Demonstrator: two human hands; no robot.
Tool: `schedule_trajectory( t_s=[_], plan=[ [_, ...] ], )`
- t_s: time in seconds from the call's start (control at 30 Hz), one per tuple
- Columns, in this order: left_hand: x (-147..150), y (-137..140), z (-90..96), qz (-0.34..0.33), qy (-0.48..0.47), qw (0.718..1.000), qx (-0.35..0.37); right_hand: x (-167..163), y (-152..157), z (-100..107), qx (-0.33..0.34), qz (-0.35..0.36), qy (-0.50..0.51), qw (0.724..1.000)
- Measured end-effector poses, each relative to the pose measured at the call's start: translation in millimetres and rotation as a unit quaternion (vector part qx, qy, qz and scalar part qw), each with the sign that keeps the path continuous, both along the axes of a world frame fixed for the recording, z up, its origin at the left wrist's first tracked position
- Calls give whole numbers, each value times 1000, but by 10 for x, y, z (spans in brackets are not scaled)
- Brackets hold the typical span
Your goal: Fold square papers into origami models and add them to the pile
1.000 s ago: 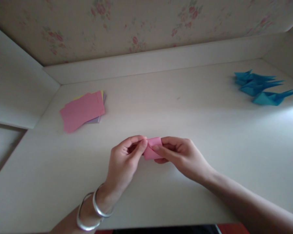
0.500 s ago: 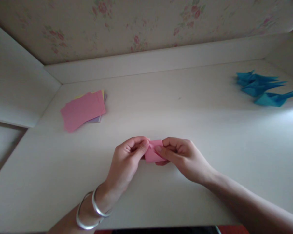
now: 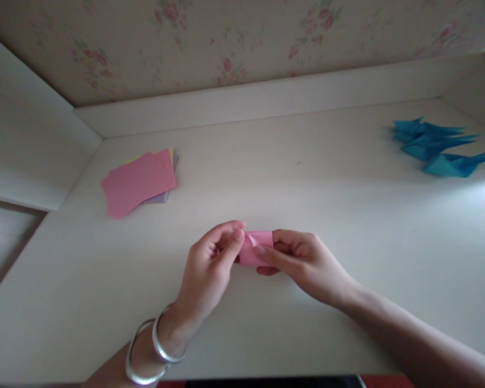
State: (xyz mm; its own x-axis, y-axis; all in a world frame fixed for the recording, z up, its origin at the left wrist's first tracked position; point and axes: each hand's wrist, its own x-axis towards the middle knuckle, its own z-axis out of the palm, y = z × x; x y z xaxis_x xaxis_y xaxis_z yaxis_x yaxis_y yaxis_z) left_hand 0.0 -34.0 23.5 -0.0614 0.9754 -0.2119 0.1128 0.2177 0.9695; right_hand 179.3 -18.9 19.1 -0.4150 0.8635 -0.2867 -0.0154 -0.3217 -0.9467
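A small folded piece of pink paper (image 3: 262, 238) is held between my two hands, just above the white tabletop. My left hand (image 3: 212, 258) pinches its left edge, thumb on the near face and index finger at the upper corner. My right hand (image 3: 301, 256) grips the right side, its thumb pressed flat on the front face and its other fingers behind. A crease or loose flap shows near the paper's upper left. The fingers behind the paper are mostly hidden.
To the left lies a stack of pink paper sheets (image 3: 139, 183) with yellow and purple ones beneath. Several folded blue paper shapes (image 3: 448, 164) with pointed ends stand at the far right. A white ledge (image 3: 258, 97) and floral wall border the white table (image 3: 327, 188) at the back.
My left index finger has lifted slightly at the paper's upper left corner, uncovering more of it. The flap's crease looks different and the paper is turned a little.
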Motion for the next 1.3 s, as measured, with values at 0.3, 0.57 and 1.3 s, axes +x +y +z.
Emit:
schedule_trajectory(
  t_s=[0.3,0.57,1.3],
  plan=[
    [18,18,-20,-53,-118,990,-45,36,24,-12,27,-31,-77,996],
    [20,13,4,-74,-91,992,-35,54,13,0,61,-59,-106,991],
    [34,49,-67,-39,-105,992,-51,28,11,59,106,-4,-181,978]
  ],
)
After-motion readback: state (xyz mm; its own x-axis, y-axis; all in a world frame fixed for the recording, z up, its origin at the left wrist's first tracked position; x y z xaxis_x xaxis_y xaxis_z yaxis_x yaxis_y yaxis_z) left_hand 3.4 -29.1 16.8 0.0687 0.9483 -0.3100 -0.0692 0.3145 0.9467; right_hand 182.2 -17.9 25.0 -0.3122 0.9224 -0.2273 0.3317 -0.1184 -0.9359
